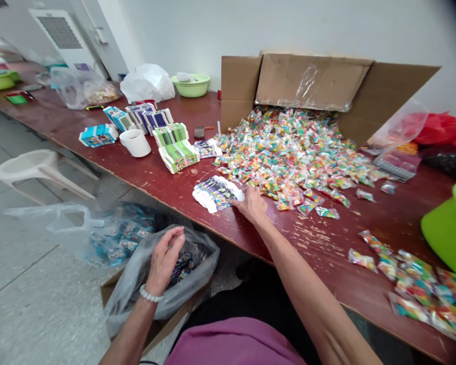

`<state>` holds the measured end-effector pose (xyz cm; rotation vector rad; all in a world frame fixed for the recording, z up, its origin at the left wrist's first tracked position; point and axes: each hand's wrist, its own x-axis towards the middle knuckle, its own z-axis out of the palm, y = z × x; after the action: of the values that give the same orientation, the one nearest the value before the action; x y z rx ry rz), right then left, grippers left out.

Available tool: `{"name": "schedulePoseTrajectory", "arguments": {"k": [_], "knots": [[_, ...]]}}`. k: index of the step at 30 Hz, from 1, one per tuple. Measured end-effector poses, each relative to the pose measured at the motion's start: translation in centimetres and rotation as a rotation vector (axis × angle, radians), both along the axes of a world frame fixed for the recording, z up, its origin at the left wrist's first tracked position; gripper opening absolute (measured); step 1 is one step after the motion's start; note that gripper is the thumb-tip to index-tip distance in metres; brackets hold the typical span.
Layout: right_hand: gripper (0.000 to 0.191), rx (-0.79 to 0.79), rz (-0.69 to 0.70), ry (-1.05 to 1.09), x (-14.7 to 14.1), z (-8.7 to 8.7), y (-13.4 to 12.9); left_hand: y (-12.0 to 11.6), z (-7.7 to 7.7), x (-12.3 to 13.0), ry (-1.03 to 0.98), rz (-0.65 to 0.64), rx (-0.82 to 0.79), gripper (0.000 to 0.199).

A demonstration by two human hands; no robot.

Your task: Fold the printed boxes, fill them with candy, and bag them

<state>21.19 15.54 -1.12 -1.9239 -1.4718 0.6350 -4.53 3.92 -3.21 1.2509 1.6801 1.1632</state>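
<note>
My right hand (pixel 252 204) reaches over the red-brown table and touches the right end of a fanned stack of flat dark-printed cartons (pixel 217 193). Its fingers are bent, and whether they pinch a carton is hard to tell. My left hand (pixel 167 256), with a bead bracelet at the wrist, hovers above a plastic-lined box (pixel 203 248) holding dark packets (pixel 182 267). Its fingers are apart with nothing in them. Beyond my right hand a big heap of small wrapped candies (pixel 289 152) spills from a tipped cardboard box (pixel 311 81).
Green flat cartons (pixel 177 147), a white mug (pixel 136 143) and blue cartons (pixel 99 135) lie at the left. Loose candy packets (pixel 414 279) and a lime-green tub (pixel 448 233) are at the right. A white stool (pixel 41 170) and a bag of blue packets (pixel 117 238) stand beside the table.
</note>
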Motion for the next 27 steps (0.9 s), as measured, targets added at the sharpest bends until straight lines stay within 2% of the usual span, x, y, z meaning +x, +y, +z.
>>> {"name": "schedulePoseTrajectory", "arguments": {"k": [4, 8, 10, 13, 15, 18, 20, 21, 23, 25, 27], "knots": [[0.023, 0.051, 0.024, 0.226, 1.3, -0.3, -1.1, 1.2, 1.7, 1.8, 0.101, -0.051, 0.104, 0.042], [0.025, 0.084, 0.178, 0.448, 3.5, 0.7, -4.1, 1.1, 4.2, 3.5, 0.23, -0.077, 0.272, 0.04], [0.025, 0.056, 0.287, 0.585, 4.7, 1.6, -6.2, 0.5, 5.7, 4.4, 0.226, -0.115, 0.322, 0.039], [0.022, -0.015, 0.389, 0.727, 5.8, 3.0, -9.2, 0.0, 7.7, 5.9, 0.102, -0.261, 0.25, 0.039], [0.02, -0.052, 0.443, 0.736, 6.0, 3.8, -10.6, -0.1, 8.6, 7.0, -0.054, -0.443, 0.051, 0.039], [0.021, -0.093, 0.547, 0.742, 6.0, 4.9, -11.9, -0.1, 8.6, 8.5, -0.396, -0.823, -0.442, 0.041], [0.022, -0.113, 0.599, 0.75, 5.8, 5.6, -12.6, -0.5, 7.8, 9.5, -0.6, -0.976, -0.688, 0.042], [0.022, -0.118, 0.617, 0.746, 5.7, 5.8, -12.9, -0.9, 7.3, 9.9, -0.659, -1.007, -0.746, 0.043], [0.023, -0.105, 0.614, 0.727, 5.3, 6.0, -13.5, -1.8, 6.3, 10.8, -0.723, -1.017, -0.763, 0.043], [0.028, -0.076, 0.542, 0.699, 4.6, 5.7, -14.3, -2.7, 5.7, 11.5, -0.73, -0.991, -0.698, 0.039], [0.052, -0.072, 0.437, 0.713, 3.7, 5.1, -15.2, -3.3, 5.5, 12.1, -0.703, -0.905, -0.593, 0.034]]}}
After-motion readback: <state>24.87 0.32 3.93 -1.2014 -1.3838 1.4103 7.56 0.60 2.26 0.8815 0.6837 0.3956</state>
